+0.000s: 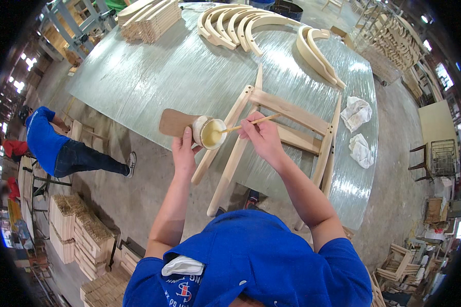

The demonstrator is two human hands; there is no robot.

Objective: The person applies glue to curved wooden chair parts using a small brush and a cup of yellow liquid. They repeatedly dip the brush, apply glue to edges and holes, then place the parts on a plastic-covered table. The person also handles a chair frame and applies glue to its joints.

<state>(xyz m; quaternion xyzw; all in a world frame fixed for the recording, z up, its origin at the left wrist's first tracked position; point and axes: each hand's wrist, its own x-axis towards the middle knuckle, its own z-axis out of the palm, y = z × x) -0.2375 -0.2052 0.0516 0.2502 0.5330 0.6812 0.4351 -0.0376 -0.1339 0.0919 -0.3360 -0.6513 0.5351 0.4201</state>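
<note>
My left hand (pixel 185 148) is closed around a small cup (pixel 200 126) that is tipped toward me, showing pale yellow, glue-like liquid inside. A flat brown wooden paddle (pixel 173 123) sticks out to the left of the cup, by the same hand. Between the fingers of my right hand (pixel 262 137) is a thin wooden stick (pixel 234 128); its left end dips into the cup. Just beyond and beneath my hands, a pale wooden chair frame (pixel 292 114) with legs and crossrails lies partly over the table's near edge.
The table (pixel 138 82) is wrapped in shiny film. Curved wooden parts (pixel 235 25) and a slat stack (pixel 151 20) lie at its far side, two white cloths (pixel 356 113) at right. A person in blue (pixel 46 138) bends at left. Wood piles (pixel 82 230) stand at lower left.
</note>
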